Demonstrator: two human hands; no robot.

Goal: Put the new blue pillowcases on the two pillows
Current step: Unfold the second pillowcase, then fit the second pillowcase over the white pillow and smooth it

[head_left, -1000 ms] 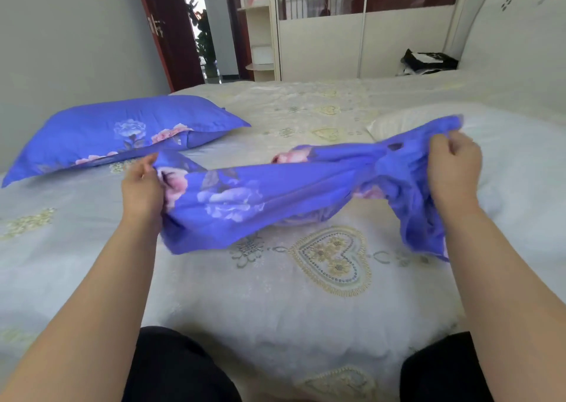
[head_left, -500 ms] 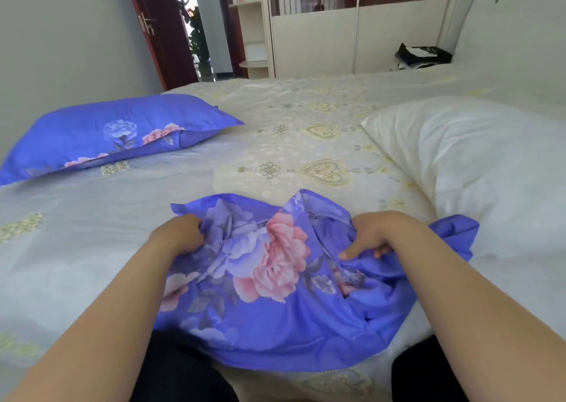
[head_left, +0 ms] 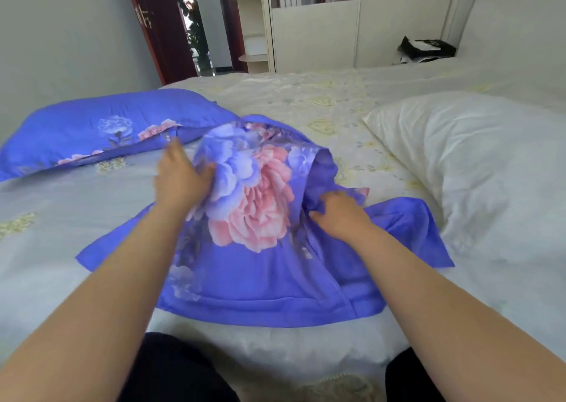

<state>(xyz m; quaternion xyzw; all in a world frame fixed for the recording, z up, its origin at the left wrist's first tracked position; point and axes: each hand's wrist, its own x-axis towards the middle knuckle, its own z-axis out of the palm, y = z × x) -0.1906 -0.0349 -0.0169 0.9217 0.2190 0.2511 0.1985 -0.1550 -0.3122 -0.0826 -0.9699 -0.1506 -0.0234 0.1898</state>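
A loose blue pillowcase with a large pink and lilac flower print lies bunched on the bed in front of me. My left hand grips its raised left fold, and my right hand is closed on the cloth at its right side. A bare white pillow lies on the right, just beyond the pillowcase's right corner. At the left, another pillow wears a matching blue flowered case.
The bed has a pale sheet with yellow embroidered hearts. A white headboard rises at the right. A black bag sits past the far edge. A dark red door stands open at the back left.
I brought the stretched pillowcase down onto the bed near me, then lifted and spread it forward. Both hands shifted along the cloth and the flower print now faces up.
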